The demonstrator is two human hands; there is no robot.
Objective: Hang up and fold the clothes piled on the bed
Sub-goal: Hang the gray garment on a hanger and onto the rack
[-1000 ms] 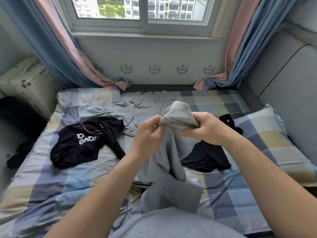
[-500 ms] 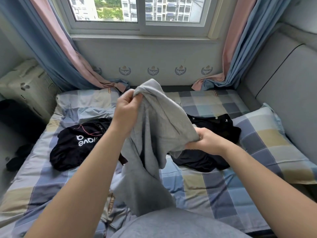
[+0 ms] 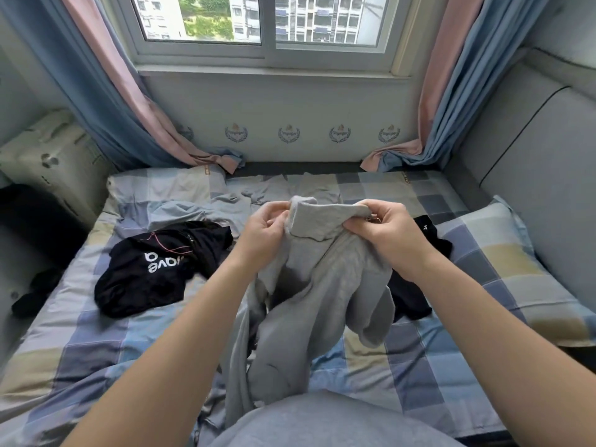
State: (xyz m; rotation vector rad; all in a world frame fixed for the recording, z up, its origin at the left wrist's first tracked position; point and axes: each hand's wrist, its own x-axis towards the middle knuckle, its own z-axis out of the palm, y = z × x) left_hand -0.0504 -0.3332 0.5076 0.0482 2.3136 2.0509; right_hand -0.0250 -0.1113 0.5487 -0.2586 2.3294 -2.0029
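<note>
I hold a grey garment [image 3: 309,285] up over the middle of the bed [image 3: 96,343]. My left hand [image 3: 264,230] and my right hand [image 3: 387,233] both pinch its top edge, a short way apart, and the rest hangs crumpled down toward my lap. A black garment with white lettering [image 3: 154,266] lies bunched on the bed's left half. Another black garment [image 3: 416,298] lies to the right, partly hidden behind my right forearm. A light grey garment [image 3: 206,208] is spread flat at the bed's far side.
A checked pillow [image 3: 503,262] rests at the right by the grey padded headboard [image 3: 532,162]. Curtains [image 3: 129,101] hang at both sides of the window. A cardboard box [image 3: 48,159] stands left of the bed, with dark items on the floor [image 3: 35,291].
My left hand has come down from its raised position and my right hand has moved up. Both now grip the grey garment's top edge at the same height.
</note>
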